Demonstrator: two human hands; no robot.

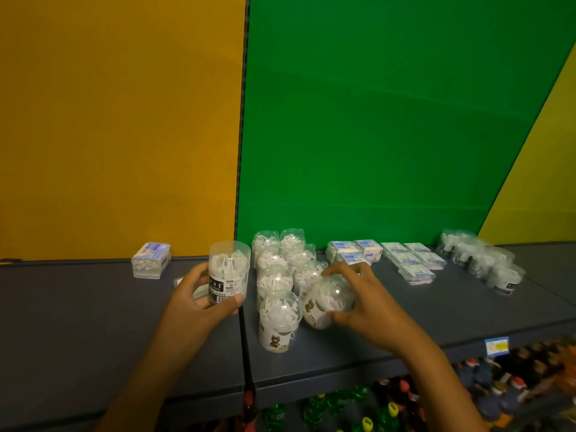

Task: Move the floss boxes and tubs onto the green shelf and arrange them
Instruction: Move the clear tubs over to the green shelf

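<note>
The green shelf (389, 310) runs wide in front of me, its dark deck under a green back panel, with an orange-backed section to its left across a black divider (246, 347). On the green part, near the back edge, stand two rows of clear floss tubs (280, 260), a cluster of small floss boxes (355, 249), flat clear packs (411, 260) and, toward the right end, more tubs in a bag (486, 260). One lone box (151, 260) sits at the back of the orange section.

My left hand (193, 304) is curled round a tall tub with a black label (229, 272), upright, long axis vertical, lifted right at the divider, not yet set among the others. My right hand (361, 300) has its fingers spread and wrapped over a domed tub (330, 302) that leans, its dome tipped up and toward the back, base toward the front edge, touching the frontmost standing tub (279, 319).

I judge these light, thin and stiff, smooth enough to slip and easy to topple in a chain. Best taken round the labelled lower wall, where the grip is surest, not by the dome, which may be a loose lid. The leaning one needs righting so its axis stands vertical in the row.
</note>
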